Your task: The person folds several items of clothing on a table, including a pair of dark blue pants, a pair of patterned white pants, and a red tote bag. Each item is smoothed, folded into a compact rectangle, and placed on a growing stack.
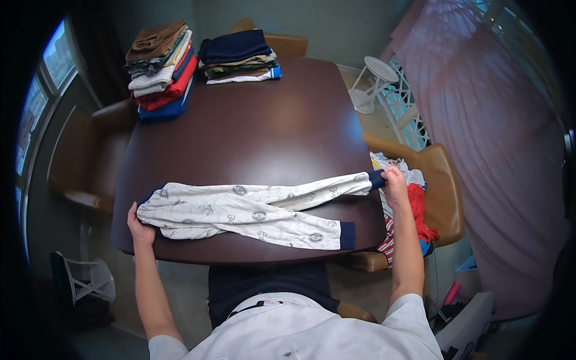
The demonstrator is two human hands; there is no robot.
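A pair of white printed trousers [243,211] with navy cuffs lies lengthwise along the near side of a dark wooden table [270,139]. Their waist end points left and the two legs spread apart to the right. My left hand [141,226] grips the navy waistband at the table's left edge; the fingers are partly hidden by the cloth. At the right edge, my right hand [394,183] pinches the navy cuff of the farther leg, which looks slightly raised. The nearer leg's cuff [347,235] lies flat on the tabletop.
A tall stack of folded clothes [162,72] and a lower folded stack [240,58] stand at the table's far left and far middle. Loose clothes [416,211] are heaped on a tan chair [443,193] at right. A brown chair [101,153] stands left; a white stool [380,69] stands beyond.
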